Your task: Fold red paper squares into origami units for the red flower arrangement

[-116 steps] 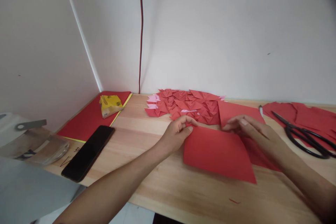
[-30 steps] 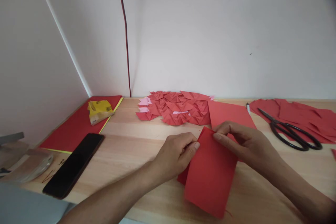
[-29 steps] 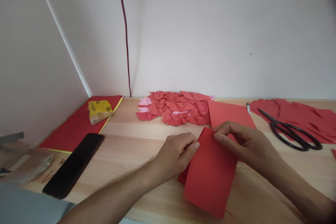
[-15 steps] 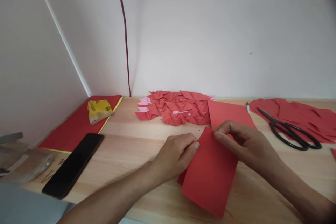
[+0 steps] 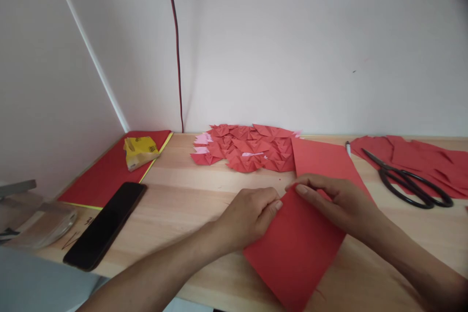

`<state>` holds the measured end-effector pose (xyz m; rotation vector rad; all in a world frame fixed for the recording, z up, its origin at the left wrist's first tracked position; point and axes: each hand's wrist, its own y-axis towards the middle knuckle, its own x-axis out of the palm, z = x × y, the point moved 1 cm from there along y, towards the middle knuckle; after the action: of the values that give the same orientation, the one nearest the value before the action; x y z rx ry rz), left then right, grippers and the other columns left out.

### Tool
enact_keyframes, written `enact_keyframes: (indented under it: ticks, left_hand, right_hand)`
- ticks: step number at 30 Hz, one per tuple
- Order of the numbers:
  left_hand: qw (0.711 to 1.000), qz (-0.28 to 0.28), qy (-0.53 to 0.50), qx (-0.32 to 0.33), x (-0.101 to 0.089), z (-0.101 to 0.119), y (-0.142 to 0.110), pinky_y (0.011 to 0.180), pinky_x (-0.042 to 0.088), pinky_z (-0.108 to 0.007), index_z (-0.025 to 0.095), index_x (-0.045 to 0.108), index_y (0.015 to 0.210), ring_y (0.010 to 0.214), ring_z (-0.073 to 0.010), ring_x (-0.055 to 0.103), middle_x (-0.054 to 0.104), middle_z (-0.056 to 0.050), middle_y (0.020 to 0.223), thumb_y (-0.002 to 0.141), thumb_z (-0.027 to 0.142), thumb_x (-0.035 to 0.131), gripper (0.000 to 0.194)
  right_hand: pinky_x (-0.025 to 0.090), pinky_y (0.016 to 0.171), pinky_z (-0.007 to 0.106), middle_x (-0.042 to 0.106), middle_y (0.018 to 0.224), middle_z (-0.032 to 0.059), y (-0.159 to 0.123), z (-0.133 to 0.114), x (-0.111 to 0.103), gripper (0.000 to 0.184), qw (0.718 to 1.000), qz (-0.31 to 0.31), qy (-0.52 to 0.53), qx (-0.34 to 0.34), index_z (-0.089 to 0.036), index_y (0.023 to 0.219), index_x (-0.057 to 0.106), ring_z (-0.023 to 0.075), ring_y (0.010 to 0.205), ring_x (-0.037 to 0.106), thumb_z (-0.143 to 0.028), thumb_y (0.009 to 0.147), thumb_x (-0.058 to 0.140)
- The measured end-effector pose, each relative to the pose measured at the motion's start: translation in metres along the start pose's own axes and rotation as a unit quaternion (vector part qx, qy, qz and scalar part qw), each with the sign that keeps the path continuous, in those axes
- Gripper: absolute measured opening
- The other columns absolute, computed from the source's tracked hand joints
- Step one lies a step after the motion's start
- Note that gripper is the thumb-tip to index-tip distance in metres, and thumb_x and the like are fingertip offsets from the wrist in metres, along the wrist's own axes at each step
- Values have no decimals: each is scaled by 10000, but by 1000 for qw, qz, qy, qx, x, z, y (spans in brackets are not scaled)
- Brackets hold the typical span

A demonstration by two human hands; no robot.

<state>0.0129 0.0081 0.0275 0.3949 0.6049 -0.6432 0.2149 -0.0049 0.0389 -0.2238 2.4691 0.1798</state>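
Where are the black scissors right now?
In the head view, the scissors lie at the table's far right, on loose red paper, beyond the right hand.

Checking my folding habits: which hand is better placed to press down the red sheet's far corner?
Probably the right hand: its fingertips already rest on the red sheet there; the left hand grips the edge.

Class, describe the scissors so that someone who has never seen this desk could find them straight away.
Start at the wooden desk and go to its far right. There, the scissors lie on loose red paper scraps; they are the only black, looped-handle tool there.
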Motion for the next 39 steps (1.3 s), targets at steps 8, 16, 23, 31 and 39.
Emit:
enact_keyframes:
  ticks: [8, 16, 23, 31, 39]
  left_hand:
    - [994, -10, -79, -79, -2, -1, 2, 563, 291, -214, 161, 490, 698, 593, -78, 412, 470, 44, 626, 883, 250, 454, 209]
    - [985, 56, -126, -103, -7, -1, 0, 610, 358, -208, 155, 606, 791, 667, -93, 481, 579, 30, 717, 794, 230, 565, 86]
    - [972, 93, -161, -141, -6, -4, -1, 568, 374, -220, 147, 646, 828, 621, -106, 484, 597, 5, 704, 787, 365, 629, 222]
    - [962, 117, -214, -120, -7, -3, -1, 593, 404, -203, 157, 647, 807, 660, -101, 510, 600, 10, 725, 796, 307, 636, 151]
    - [946, 173, -237, -134, -9, -1, 0, 565, 359, -208, 146, 614, 690, 590, -84, 456, 529, 31, 624, 775, 326, 652, 203]
  right_hand:
    - [395, 524, 242, 530, 584, -22, -2, 6, 5, 411, 996, 41, -74, 1, -208, 635, 496, 146, 559, 520, -492, 918, 407]
    - [391, 547, 251, 541, 625, 7, -3, 12, -13, 357, 973, 209, -83, 60, -201, 691, 569, 168, 597, 511, -477, 882, 448]
    - [360, 503, 249, 483, 587, 0, -2, 19, -20, 385, 963, 250, -60, 74, -200, 657, 554, 165, 563, 463, -518, 852, 457]
    - [333, 520, 262, 482, 609, -3, -3, 16, -12, 352, 952, 295, 7, 79, -198, 718, 584, 164, 583, 435, -511, 853, 496]
    - [321, 551, 289, 459, 627, -7, -2, 24, -14, 346, 948, 311, -3, 65, -201, 729, 565, 167, 588, 424, -512, 866, 499]
